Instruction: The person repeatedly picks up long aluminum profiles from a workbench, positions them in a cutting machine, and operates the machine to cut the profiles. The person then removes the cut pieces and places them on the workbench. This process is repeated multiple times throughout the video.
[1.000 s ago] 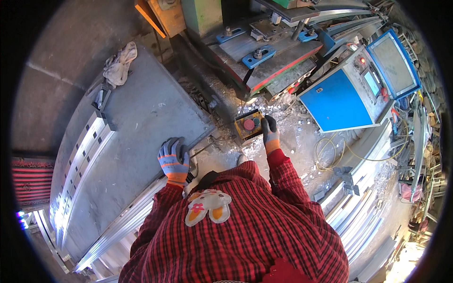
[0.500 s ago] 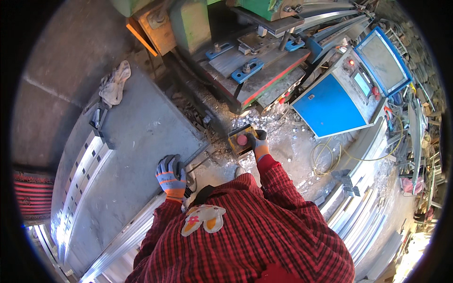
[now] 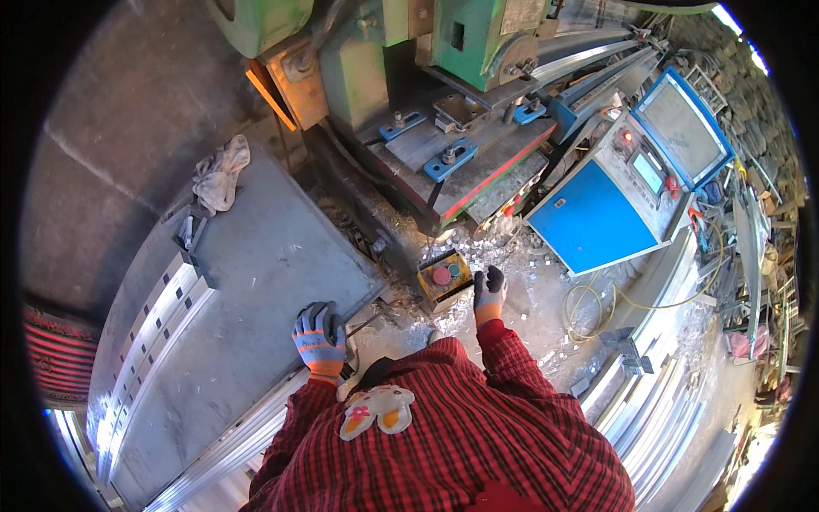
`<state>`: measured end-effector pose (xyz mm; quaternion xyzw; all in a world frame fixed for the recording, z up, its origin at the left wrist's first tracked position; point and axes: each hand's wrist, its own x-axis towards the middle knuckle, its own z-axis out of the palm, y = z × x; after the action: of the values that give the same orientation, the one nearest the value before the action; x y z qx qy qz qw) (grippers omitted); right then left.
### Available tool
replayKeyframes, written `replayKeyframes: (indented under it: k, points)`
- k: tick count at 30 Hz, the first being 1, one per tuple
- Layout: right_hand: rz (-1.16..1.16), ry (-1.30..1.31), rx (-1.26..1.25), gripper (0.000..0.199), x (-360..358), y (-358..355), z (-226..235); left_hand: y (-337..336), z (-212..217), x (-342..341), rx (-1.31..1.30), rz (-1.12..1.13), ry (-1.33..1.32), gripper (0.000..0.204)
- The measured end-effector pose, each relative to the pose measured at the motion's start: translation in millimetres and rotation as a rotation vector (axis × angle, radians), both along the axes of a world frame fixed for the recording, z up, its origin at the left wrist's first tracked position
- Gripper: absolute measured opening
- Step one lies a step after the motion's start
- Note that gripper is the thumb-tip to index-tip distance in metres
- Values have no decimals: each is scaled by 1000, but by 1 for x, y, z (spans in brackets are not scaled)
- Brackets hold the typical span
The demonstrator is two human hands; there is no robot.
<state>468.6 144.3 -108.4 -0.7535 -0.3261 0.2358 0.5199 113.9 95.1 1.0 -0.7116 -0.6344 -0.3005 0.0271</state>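
Observation:
My left hand (image 3: 320, 341), in a grey and orange work glove, lies on the grey metal tabletop (image 3: 247, 299) near its front right corner, fingers stretched. Just right of a yellow push-button box (image 3: 444, 277), my right hand (image 3: 489, 297) is held in the air, gloved too, with fingertips apart and nothing visible in it. A red button (image 3: 441, 276) and a green button (image 3: 454, 270) show on top of the box. Beyond it stands a green press (image 3: 482, 43), its bed (image 3: 486, 175) carrying blue clamps (image 3: 450, 160) and a die plate (image 3: 461, 111).
Punched metal profiles (image 3: 153, 333) and a rag (image 3: 222, 173) lie on the tabletop. A blue control cabinet (image 3: 589, 218) stands at the right, near a yellow hose (image 3: 584, 316). Small metal offcuts (image 3: 537, 256) litter the floor. Long profiles (image 3: 657, 410) are stacked at lower right.
My right hand has come off the button box and moved slightly right, uncovering the green button. The press's upper part sits lower over its bed. My left hand stays on the tabletop; the view has tilted.

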Motion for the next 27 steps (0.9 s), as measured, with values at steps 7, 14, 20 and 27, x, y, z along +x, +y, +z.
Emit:
replayKeyframes:
  k: [7,14,20,27]
  points:
    - [313,-110,-672,46,69,-94,-121,-1,3,2,-21,9,1,46]
    - [1027,-139,-936,50,56,-164,-194,0,-3,-1,-59,-2,-31,53]
    - [780,-217,-826,51,39,-114,-148,-5,11,0,-46,-38,55,59]
    - [958,-117,-863,55,29,-116,-133,-3,2,-4,-81,-57,37,63]
